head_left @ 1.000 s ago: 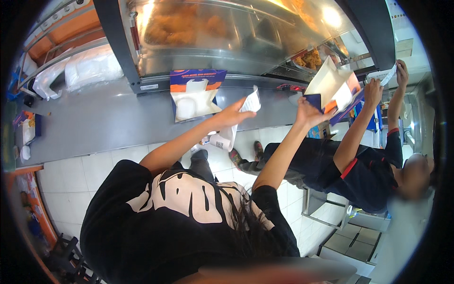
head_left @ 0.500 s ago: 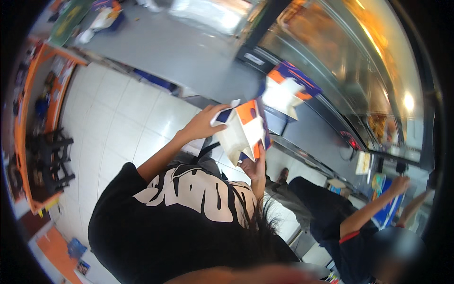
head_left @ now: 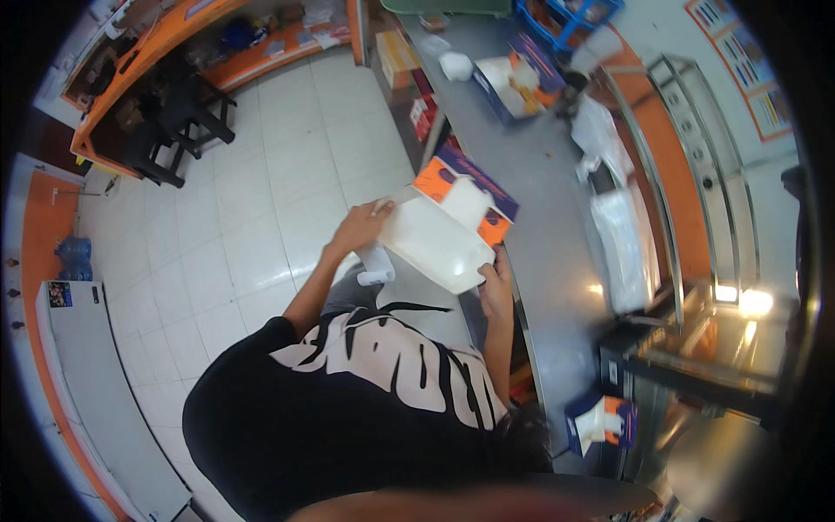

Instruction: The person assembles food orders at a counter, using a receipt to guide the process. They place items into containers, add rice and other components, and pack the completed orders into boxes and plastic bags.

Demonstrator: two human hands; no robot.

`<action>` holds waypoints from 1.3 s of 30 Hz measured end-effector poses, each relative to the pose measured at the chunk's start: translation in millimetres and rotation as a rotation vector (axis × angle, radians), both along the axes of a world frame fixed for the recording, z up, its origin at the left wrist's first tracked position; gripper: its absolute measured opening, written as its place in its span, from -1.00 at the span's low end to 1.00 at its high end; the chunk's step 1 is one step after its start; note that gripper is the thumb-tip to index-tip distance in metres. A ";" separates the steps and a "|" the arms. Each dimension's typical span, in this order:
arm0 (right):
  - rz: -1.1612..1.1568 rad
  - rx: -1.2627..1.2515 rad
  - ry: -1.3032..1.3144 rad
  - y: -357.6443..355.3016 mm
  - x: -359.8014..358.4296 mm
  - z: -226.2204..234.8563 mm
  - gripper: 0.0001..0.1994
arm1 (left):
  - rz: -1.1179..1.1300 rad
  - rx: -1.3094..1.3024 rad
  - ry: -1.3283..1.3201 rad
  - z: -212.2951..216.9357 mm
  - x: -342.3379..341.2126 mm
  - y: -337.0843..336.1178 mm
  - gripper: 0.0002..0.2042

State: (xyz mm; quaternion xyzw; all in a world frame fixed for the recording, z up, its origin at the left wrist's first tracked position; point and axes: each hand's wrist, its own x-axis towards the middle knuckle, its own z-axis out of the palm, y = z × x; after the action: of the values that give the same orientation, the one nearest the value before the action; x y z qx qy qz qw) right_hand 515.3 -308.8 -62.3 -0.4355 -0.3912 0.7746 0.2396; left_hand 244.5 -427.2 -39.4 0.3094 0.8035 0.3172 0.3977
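Note:
Between my two hands is a cardboard food box (head_left: 439, 239), its white inside facing up and its orange and purple printed wall standing at the far side. My left hand (head_left: 364, 224) grips its left edge, thumb and fingers closed on the board. At the near right corner, my right hand (head_left: 497, 285) pinches the box's edge. The box looks partly unfolded and is held in the air in front of my shirt, beside the counter edge.
Along the right runs a steel counter (head_left: 557, 235). On it are another open box (head_left: 513, 91), plastic bags (head_left: 619, 244) and a blue basket (head_left: 565, 22). A further printed box (head_left: 600, 424) sits at lower right. Black stools (head_left: 196, 117) stand at far left on the tiled floor.
The view has turned, so the counter now runs along the right and the second printed box appears lower right. The held box now lies more spread out, its white inside showing more.

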 end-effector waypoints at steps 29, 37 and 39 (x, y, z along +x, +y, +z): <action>0.072 1.044 -0.550 437.5 -387.1 101.4 -0.33 | -0.636 0.021 0.476 3.7 -342.4 573.6 -0.51; -0.114 1.007 -0.896 497.4 -495.7 -62.8 -0.20 | -1.165 -0.014 0.478 -18.5 -376.8 634.6 -0.53; -0.193 0.969 -0.942 501.4 -504.5 -56.4 -0.25 | -1.191 0.001 0.466 -8.2 -381.4 643.9 -0.52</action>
State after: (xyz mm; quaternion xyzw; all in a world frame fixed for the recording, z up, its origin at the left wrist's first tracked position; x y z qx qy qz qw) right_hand 10.7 192.6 -118.7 -0.6028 -0.7156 0.2150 0.2798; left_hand -137.0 216.7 -47.6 0.7638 0.5591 -0.0335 0.3207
